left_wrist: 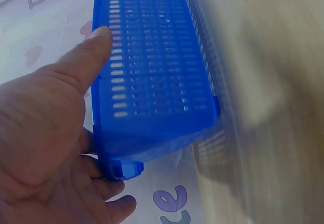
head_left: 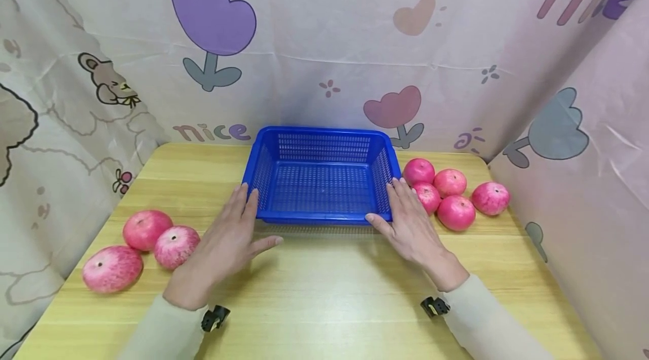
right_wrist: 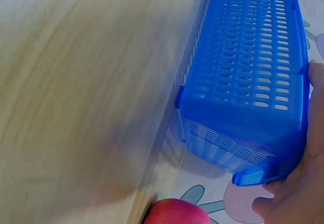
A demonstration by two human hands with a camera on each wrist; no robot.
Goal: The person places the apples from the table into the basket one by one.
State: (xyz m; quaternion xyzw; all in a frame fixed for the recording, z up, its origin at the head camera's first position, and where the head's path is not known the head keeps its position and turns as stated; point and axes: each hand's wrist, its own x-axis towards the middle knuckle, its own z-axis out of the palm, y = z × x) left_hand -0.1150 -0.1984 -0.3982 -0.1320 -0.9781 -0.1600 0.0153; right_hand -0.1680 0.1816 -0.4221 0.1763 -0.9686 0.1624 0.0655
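A blue plastic basket with slotted walls stands at the back middle of the table, with nothing inside. My left hand touches the rim at its front left corner with extended fingers, while the thumb points out toward the middle. At the front right corner my right hand lays its fingers along the side rim, its thumb against the front edge. Both wrist views show the slotted front wall and fingers beside the corner rim. Pink-red apples lie beside each hand: a group left, several right.
The pale wooden table reaches back to a patterned curtain, which also hangs along both sides. One apple appears low in the right wrist view. Small black devices are strapped at both wrists.
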